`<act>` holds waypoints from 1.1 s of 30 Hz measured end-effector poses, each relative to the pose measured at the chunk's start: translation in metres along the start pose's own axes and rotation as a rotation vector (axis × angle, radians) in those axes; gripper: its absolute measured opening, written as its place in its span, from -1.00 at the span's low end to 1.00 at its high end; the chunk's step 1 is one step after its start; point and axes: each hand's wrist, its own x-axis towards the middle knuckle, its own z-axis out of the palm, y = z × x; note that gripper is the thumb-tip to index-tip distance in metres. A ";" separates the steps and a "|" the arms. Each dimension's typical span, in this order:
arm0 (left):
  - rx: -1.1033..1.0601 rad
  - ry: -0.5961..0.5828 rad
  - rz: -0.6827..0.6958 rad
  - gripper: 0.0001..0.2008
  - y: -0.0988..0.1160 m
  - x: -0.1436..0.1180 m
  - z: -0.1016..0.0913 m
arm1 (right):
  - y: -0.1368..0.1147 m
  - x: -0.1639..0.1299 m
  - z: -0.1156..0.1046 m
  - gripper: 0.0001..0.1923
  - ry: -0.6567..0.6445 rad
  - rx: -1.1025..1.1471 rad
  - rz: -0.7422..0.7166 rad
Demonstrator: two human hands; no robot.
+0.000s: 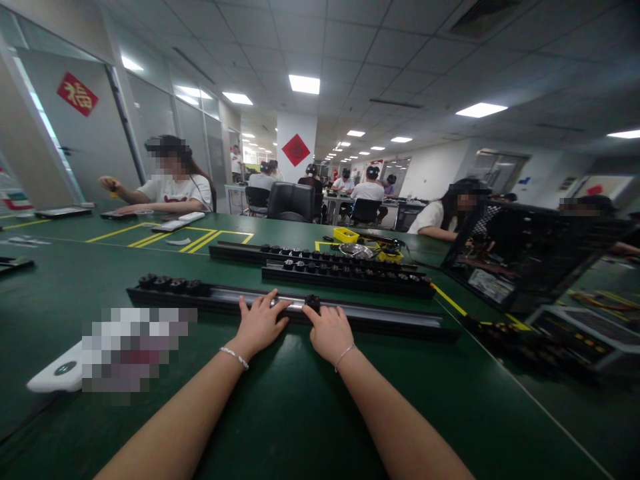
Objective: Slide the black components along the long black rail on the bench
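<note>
A long black rail with a pale inner channel (390, 315) lies across the green table in front of me. My left hand (261, 325) rests on its near side, fingers spread over the channel. My right hand (330, 332) is beside it, the index finger stretched out against the rail and the other fingers lying along it. Just behind the right fingers sits a small black block (313, 301) in the channel; its contact with them is partly hidden. Several similar black blocks (177, 285) stand at the rail's left end.
Behind lie two more black rails (345, 272) carrying several blocks. A yellow tray (346, 235) and a clear dish (356, 251) stand farther back. At right are an open computer case (530, 247) and a power supply (590, 333). A white phone (57, 368) lies left; people sit opposite.
</note>
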 end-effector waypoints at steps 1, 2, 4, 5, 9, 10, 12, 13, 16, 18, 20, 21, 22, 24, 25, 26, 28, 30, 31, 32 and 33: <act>-0.002 -0.005 -0.003 -0.60 0.000 0.000 0.000 | 0.000 0.000 -0.001 -0.47 -0.007 0.000 0.002; -0.004 -0.010 -0.005 -0.60 0.000 0.000 -0.001 | 0.001 -0.001 -0.002 -0.47 -0.013 0.000 0.005; -0.008 -0.020 -0.011 -0.61 0.000 0.000 -0.002 | 0.003 -0.001 -0.004 -0.47 -0.023 -0.001 0.015; -0.009 -0.024 -0.012 -0.61 0.001 0.000 -0.003 | 0.004 -0.002 -0.004 -0.47 -0.027 -0.001 0.019; -0.014 -0.030 -0.014 -0.60 0.002 0.000 -0.005 | 0.006 -0.003 -0.005 -0.46 -0.029 -0.002 0.030; -0.015 -0.029 -0.012 -0.60 0.002 0.000 -0.005 | 0.007 -0.004 -0.005 -0.46 -0.028 -0.002 0.028; -0.014 -0.025 -0.010 -0.60 0.002 -0.001 -0.005 | 0.007 -0.004 -0.005 -0.46 -0.025 -0.001 0.027; -0.015 -0.024 -0.009 -0.60 0.001 -0.001 -0.005 | 0.007 -0.004 -0.005 -0.46 -0.023 0.000 0.027; -0.016 -0.030 -0.010 -0.60 0.001 0.000 -0.004 | 0.006 -0.004 -0.006 -0.46 -0.021 0.002 0.027; -0.015 -0.031 -0.011 -0.59 0.001 0.000 -0.004 | 0.006 -0.004 -0.007 -0.46 -0.018 0.002 0.027; -0.013 -0.030 -0.013 -0.60 0.001 0.000 -0.004 | 0.006 -0.004 -0.007 -0.47 -0.006 0.007 0.029; -0.012 -0.030 -0.014 -0.60 0.001 0.000 -0.004 | 0.006 -0.004 -0.007 -0.47 0.002 0.011 0.031; -0.012 -0.031 -0.015 -0.60 0.002 0.000 -0.004 | 0.006 -0.004 -0.007 -0.48 0.011 0.017 0.033; -0.012 -0.031 -0.017 -0.60 0.002 0.000 -0.005 | 0.006 -0.004 -0.006 -0.50 0.035 0.029 0.042; -0.013 -0.032 -0.017 -0.60 0.003 0.000 -0.005 | 0.006 -0.004 -0.005 -0.50 0.048 0.034 0.047; -0.014 -0.033 -0.017 -0.60 0.003 0.000 -0.005 | 0.006 -0.004 -0.004 -0.50 0.059 0.037 0.049; -0.015 -0.033 -0.017 -0.61 0.003 0.000 -0.006 | 0.005 -0.004 -0.003 -0.49 0.073 0.046 0.041; -0.015 -0.027 -0.014 -0.61 0.003 -0.001 -0.005 | 0.005 -0.004 -0.001 -0.49 0.070 0.059 0.020; -0.016 -0.024 -0.013 -0.61 0.002 -0.001 -0.005 | 0.005 -0.005 -0.001 -0.49 0.065 0.065 0.010; -0.018 -0.023 -0.012 -0.61 0.002 -0.001 -0.005 | 0.005 -0.005 -0.001 -0.49 0.059 0.071 0.003; -0.020 -0.023 -0.011 -0.61 0.002 -0.001 -0.005 | 0.005 -0.005 -0.001 -0.49 0.055 0.075 0.000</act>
